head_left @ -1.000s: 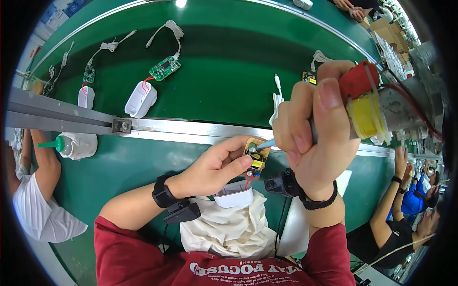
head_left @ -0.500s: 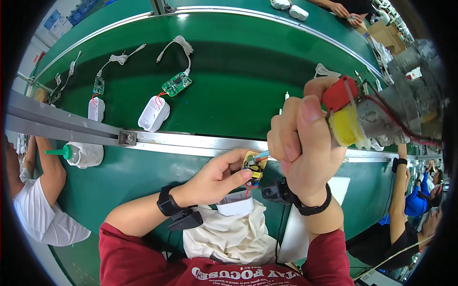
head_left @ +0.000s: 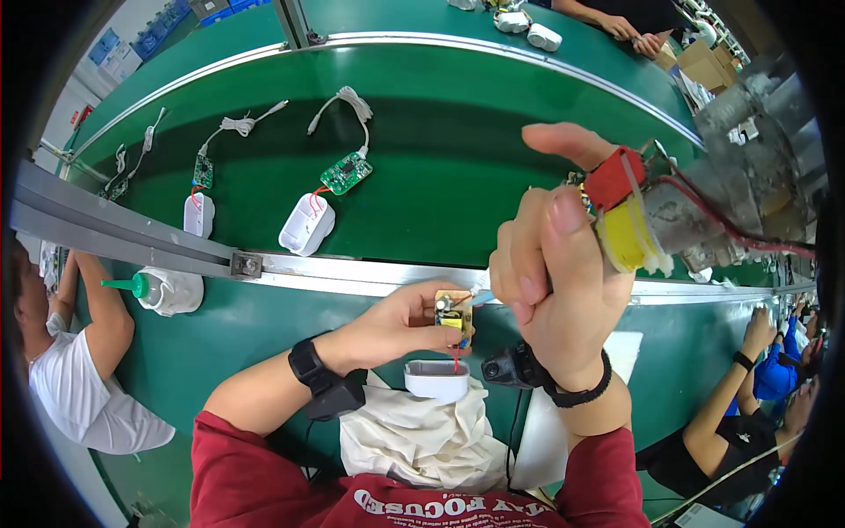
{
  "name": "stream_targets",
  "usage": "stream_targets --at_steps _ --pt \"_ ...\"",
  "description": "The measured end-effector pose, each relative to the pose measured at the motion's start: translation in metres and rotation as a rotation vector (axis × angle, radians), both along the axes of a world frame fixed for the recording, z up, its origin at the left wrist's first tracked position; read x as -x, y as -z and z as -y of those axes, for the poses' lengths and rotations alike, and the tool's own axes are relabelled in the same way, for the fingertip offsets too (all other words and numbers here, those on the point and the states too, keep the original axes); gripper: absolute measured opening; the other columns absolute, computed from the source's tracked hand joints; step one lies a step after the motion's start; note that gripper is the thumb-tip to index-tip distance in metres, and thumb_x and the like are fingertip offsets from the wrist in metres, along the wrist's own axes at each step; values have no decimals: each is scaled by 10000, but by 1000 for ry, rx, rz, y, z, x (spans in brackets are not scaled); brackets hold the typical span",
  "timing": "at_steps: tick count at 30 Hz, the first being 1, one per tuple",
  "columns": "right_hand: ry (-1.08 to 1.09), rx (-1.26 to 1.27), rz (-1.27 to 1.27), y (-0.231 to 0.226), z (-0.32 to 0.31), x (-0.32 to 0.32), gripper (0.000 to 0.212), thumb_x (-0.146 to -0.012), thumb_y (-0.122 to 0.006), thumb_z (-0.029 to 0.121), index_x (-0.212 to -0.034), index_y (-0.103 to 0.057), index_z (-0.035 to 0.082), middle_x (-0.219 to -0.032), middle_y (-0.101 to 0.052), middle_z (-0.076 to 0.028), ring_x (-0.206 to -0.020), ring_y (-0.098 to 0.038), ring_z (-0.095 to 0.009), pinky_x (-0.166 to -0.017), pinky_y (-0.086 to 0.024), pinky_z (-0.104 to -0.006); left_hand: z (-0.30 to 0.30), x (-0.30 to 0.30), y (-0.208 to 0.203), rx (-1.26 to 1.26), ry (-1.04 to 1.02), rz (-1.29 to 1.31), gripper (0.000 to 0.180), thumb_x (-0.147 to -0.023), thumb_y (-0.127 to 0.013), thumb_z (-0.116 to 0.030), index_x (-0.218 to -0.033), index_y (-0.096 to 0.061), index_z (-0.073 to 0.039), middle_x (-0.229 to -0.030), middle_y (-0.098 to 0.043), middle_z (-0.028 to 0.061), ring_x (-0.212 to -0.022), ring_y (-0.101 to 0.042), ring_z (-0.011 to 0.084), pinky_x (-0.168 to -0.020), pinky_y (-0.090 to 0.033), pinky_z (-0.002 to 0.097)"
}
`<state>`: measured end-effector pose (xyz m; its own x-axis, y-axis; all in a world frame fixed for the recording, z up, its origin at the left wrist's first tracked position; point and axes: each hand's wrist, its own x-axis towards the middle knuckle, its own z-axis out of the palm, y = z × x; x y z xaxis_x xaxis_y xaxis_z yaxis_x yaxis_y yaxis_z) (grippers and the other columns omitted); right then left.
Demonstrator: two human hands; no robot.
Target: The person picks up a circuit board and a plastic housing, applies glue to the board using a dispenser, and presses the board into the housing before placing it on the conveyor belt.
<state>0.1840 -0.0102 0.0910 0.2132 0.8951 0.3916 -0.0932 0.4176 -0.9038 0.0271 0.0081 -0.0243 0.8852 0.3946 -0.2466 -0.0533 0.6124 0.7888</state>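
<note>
My left hand pinches a small circuit board between thumb and fingers. The board carries a yellow-wrapped component and several others. Red wires run down from it into an open white plastic housing near my body. My right hand is wrapped round a bulky grey cylindrical tool with a red block, a yellow band and red and black wires. A pale blue tip shows under my right fingers, beside the board's right edge; I cannot tell whether they touch. My right index finger points outward above the red block.
Beyond the metal rail, white housings wired to green boards lie on the green surface. A white bottle with a green nozzle stands left. Cloth and a white sheet lie near me. Co-workers sit on both sides.
The board has turned more upright in my left hand and sits slightly further left. My right index finger has straightened away from the tool. The whole view has shifted a little.
</note>
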Motion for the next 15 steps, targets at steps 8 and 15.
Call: stream_targets --at_steps 8,15 --pt "-56 59 -120 -26 20 21 341 -974 -451 214 -1220 -418 -19 -493 -357 23 -366 -296 -47 -352 -239 -214 -52 -30 -34 -319 -246 108 452 -876 -621 -20 -1293 -448 -46 -1192 -532 48 -1086 -543 119 -877 -486 290" --pt "-53 115 -145 -40 30 22 320 -969 -462 205 -1201 -427 -12 -500 -357 21 -370 -310 -53 -356 -251 -216 -73 -10 -57 -1130 -376 -367 485 -822 -679 -87 -1253 -463 -30 -1188 -520 123 -1026 -580 216 -825 -494 322"
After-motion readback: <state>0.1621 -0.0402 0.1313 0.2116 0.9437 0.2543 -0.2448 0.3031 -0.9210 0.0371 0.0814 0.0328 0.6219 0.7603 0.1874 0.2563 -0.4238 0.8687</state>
